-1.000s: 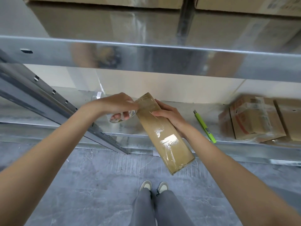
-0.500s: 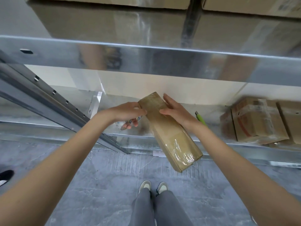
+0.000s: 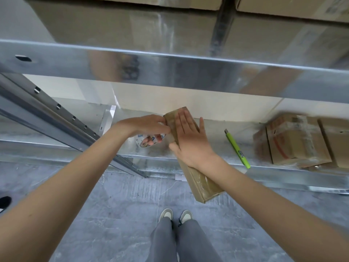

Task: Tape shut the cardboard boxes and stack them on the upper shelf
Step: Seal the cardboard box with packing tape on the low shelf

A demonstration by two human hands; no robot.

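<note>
A long narrow cardboard box (image 3: 204, 186), covered in glossy clear tape, slants from the lower shelf toward me. My right hand (image 3: 190, 140) lies flat on its top face with straight fingers, pressing the tape down. My left hand (image 3: 149, 127) is at the box's far left edge and grips a tape roll (image 3: 149, 141) with a white printed core; the fingers curl through the roll. The upper shelf (image 3: 170, 72) is a shiny metal beam above, with large cardboard boxes (image 3: 283, 6) standing on it.
A green utility knife (image 3: 238, 150) lies on the lower shelf (image 3: 217, 161) to the right of the box. Two taped cardboard boxes (image 3: 294, 140) sit further right. A slanted metal upright (image 3: 56, 118) runs at left. My shoes (image 3: 175, 214) stand on grey floor.
My right hand moved from gripping the box's right edge to lying flat across its top. The box swung slightly, its near end further right. My left hand stayed at the far end with the roll.
</note>
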